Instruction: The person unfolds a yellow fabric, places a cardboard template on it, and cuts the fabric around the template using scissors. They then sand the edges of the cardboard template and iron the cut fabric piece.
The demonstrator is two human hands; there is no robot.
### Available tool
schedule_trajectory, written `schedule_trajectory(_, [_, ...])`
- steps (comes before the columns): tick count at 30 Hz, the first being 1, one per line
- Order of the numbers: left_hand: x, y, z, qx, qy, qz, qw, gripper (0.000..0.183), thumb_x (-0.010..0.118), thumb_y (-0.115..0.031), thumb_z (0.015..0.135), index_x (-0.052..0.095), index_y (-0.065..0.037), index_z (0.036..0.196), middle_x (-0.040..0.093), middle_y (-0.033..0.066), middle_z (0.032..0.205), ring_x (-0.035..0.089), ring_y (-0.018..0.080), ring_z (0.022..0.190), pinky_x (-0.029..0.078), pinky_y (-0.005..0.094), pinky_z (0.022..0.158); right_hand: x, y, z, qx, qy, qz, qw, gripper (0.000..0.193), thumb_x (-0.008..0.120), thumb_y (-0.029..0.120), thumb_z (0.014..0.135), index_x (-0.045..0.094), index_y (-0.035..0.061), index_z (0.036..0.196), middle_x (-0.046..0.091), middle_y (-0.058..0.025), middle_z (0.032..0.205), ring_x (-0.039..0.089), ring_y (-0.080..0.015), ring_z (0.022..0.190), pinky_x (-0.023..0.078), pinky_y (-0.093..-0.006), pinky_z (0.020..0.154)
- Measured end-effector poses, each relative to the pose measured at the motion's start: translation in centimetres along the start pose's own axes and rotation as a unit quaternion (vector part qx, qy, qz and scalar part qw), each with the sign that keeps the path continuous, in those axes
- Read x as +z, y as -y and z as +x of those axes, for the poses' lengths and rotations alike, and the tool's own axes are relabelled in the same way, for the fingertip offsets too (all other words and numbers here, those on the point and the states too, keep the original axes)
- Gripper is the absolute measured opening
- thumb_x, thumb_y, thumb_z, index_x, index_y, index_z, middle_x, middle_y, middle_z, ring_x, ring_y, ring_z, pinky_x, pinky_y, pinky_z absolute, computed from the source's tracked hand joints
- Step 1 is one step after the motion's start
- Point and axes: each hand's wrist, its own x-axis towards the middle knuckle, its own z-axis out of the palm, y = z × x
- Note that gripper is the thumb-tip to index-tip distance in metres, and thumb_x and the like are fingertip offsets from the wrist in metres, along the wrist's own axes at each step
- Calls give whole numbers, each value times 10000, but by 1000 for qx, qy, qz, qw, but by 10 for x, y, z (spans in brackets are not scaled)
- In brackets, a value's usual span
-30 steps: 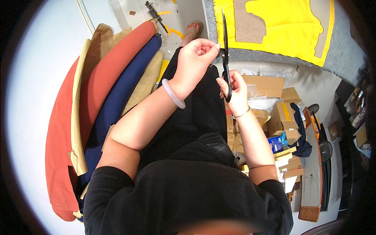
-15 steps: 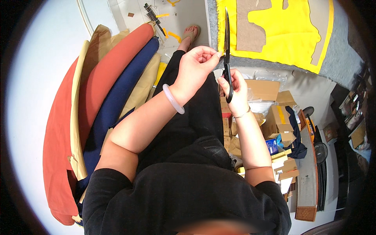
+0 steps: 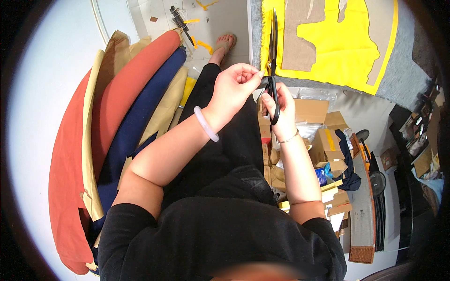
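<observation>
My right hand (image 3: 285,112) grips a pair of large scissors (image 3: 274,40) with black handles, the long dark blades pointing away from me. The blades look nearly closed and overlap the near-left border of the yellow fabric (image 3: 347,51). Thumb and forefinger of my left hand (image 3: 236,83) are pinched together just left of the scissors, close to the pivot. Whatever sits between those fingertips is too small to make out. Beneath the yellow fabric, brown material shows through its cut-out shapes, and a grey felt-like surface (image 3: 398,70) extends past its edge.
Red (image 3: 65,178), navy and tan fabric rolls lean along the white wall to my left. Opened cardboard boxes (image 3: 307,110) crowd the floor at my right, below the grey surface. Yellow scraps (image 3: 204,46) and a dark tool (image 3: 180,21) lie on the tiles ahead, near my foot.
My left fingertips have dropped slightly toward me, so the scissors' pivot shows more plainly. My right hand keeps its grip, and the whole view has shifted a little.
</observation>
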Motion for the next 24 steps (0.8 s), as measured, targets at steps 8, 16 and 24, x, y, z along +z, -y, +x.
schedule_trajectory(8, [-4,1,1,-3,25,13,1000,98,732,-64,994,702,12,1047,722,5,939,654,44,823,532,203,750,6,5,4,2,-22,-21,1000,239,808,142,954,577,82,964,570,71,746,487,-15,599,372,-190,522])
schedule_trajectory(16, [-5,4,1,-6,31,-1,1000,82,724,-53,997,698,7,1046,718,4,931,658,48,821,536,208,740,8,16,4,15,-15,2,1000,237,810,140,952,585,68,976,583,66,789,504,-18,665,389,-195,578])
schedule_trajectory(24, [-10,8,3,6,55,-11,998,70,707,-16,995,687,9,1057,718,5,947,662,50,844,543,215,764,14,25,17,-20,-20,-31,999,248,759,198,995,594,50,1105,594,37,784,528,-38,602,426,-194,546])
